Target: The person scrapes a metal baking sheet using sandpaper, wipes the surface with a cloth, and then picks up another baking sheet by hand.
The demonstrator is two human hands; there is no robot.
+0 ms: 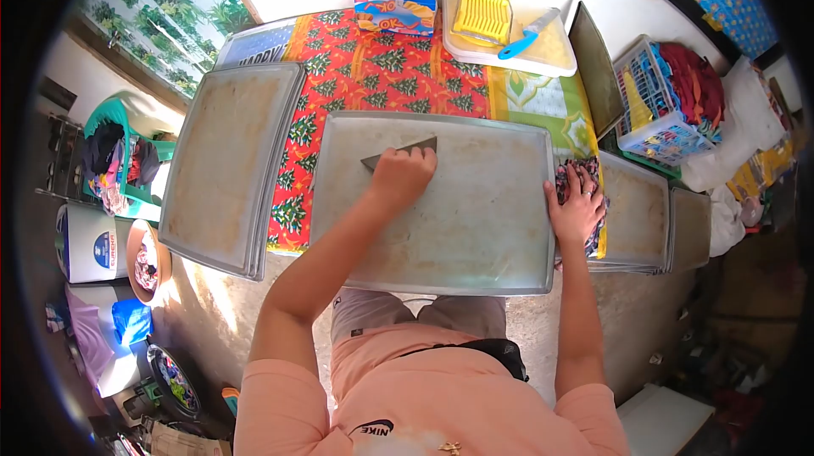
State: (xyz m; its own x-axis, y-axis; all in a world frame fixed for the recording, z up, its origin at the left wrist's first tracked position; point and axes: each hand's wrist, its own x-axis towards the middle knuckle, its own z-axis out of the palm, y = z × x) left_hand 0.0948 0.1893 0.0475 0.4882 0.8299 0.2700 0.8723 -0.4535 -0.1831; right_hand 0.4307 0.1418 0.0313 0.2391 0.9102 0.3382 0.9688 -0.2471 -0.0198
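A large metal tray (475,202) lies flat at the table's front edge, its surface stained. My left hand (404,175) is closed on a flat, dark scraper (424,146), which rests on the tray left of its middle. At the tray's right rim, my right hand (578,208) has its fingers spread over a dark patterned cloth (563,178), with the thumb against the rim. Part of the cloth is hidden under that hand.
Stacked trays (229,159) stand at the left, and more trays (632,214) at the right. Behind are a blue packet (395,7) and a lidded container (549,47) with a blue-handled knife (527,39). A basket (666,136) of clothes stands at the right.
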